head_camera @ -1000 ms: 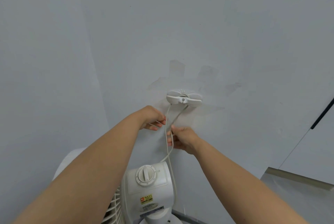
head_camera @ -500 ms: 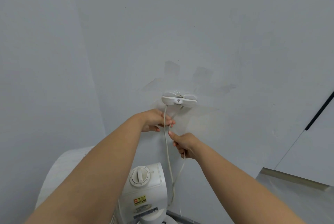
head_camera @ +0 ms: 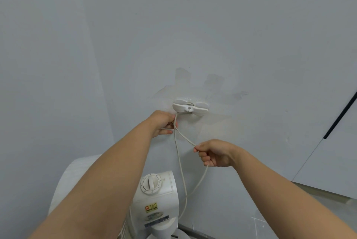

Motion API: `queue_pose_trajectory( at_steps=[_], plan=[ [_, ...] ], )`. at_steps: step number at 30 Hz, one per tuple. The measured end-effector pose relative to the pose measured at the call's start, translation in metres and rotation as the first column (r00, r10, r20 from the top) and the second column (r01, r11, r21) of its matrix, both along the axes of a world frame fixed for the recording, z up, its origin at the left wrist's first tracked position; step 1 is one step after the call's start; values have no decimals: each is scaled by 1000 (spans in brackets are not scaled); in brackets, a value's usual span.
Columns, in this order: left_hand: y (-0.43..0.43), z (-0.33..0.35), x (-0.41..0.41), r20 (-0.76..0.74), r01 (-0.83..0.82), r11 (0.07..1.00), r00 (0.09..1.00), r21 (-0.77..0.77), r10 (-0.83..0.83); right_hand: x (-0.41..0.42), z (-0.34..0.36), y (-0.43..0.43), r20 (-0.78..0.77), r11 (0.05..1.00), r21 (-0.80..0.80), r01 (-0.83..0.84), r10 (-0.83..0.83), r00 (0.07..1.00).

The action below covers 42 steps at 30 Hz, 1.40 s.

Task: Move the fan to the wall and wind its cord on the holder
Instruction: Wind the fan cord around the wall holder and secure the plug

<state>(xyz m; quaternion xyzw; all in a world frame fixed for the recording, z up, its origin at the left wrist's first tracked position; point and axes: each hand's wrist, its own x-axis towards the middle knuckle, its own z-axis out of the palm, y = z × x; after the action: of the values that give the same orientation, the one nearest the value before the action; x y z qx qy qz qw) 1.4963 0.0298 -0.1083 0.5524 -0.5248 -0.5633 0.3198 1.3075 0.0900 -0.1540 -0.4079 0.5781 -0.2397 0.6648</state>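
While the white fan (head_camera: 154, 198) stood close to the grey wall (head_camera: 231, 45), below the arms, its cord (head_camera: 185, 137) ran up to the white holder (head_camera: 190, 107) fixed on that wall. The left hand (head_camera: 163, 123) gripped the cord just below the holder's left end, fingers curled round it. The right hand (head_camera: 214, 153), lower and to the right, pinched a slack stretch between thumb and fingertips.

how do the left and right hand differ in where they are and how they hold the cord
The left hand sits high, right beside the holder; the right hand is lower and to the right, apart from it. The left hand grips the cord just below the holder, while the right hand pinches it farther along, with slack looping down by the fan. Both hold the same cord.
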Motion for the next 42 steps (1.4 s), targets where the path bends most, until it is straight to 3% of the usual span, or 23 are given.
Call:
queue_pose_trajectory(
  at_steps=[6, 12, 15, 17, 19, 21, 24, 26, 29, 31, 33, 34, 35, 36, 38, 39, 40, 42],
  plan=[
    [6, 6, -11, -168, -85, 993, 981, 78, 97, -19, 10, 10, -37, 999, 11, -49, 49, 998],
    [6, 7, -15, -146, -146, 988, 977, 59, 153, -29, 25, 12, 8, 993, -43, 112, -111, 994],
    [5, 6, -16, -148, -168, 985, 974, 48, 173, -30, 47, 11, -203, 993, -120, -17, -7, 979],
    [4, 6, -18, -124, -186, 982, 974, 28, 188, -30, 65, 11, -375, 981, -133, -145, 86, 923],
    [3, 7, -17, -95, -207, 978, 974, 2, 206, -34, 76, 10, -454, 974, -115, -197, 125, 882],
    [1, 8, -16, -81, -218, 976, 973, -23, 216, -43, 79, 11, -350, 986, -68, -152, 119, 929],
    [1, 11, -14, -82, -211, 977, 975, -40, 208, -51, 81, 11, -8, 999, -41, -24, 24, 1000],
    [2, 12, -16, -90, -208, 977, 975, -39, 204, -49, 89, 10, 30, 996, -88, 27, -25, 999],
    [4, 13, -18, -85, -212, 977, 975, -40, 208, -43, 111, 12, -301, 977, -174, -127, 70, 951],
    [4, 14, -18, -77, -213, 976, 975, -41, 209, -34, 132, 18, -603, 936, -199, -291, 118, 789],
    [3, 15, -17, -71, -222, 974, 973, -48, 218, -26, 147, 18, -807, 895, -291, -337, -41, 589],
    [4, 16, -18, -71, -226, 973, 972, -46, 223, -24, 152, 17, -830, 877, -370, -307, -164, 533],
    [4, 17, -19, -76, -231, 972, 971, -41, 227, -24, 153, 15, -790, 867, -446, -225, -262, 555],
    [5, 17, -19, -82, -235, 971, 970, -35, 231, -26, 153, 15, -696, 877, -471, -97, -302, 651],
    [6, 17, -19, -89, -240, 970, 967, -25, 237, -32, 154, 16, -337, 938, -321, 132, -243, 910],
    [6, 16, -19, -91, -245, 969, 966, -20, 243, -34, 153, 17, -127, 957, -232, 176, -209, 970],
    [6, 16, -20, -91, -249, 969, 965, -13, 246, -37, 153, 17, 13, 962, -192, 192, -193, 981],
    [7, 16, -20, -92, -255, 967, 963, -2, 254, -39, 152, 16, 41, 951, -253, 177, -172, 984]
  ],
)
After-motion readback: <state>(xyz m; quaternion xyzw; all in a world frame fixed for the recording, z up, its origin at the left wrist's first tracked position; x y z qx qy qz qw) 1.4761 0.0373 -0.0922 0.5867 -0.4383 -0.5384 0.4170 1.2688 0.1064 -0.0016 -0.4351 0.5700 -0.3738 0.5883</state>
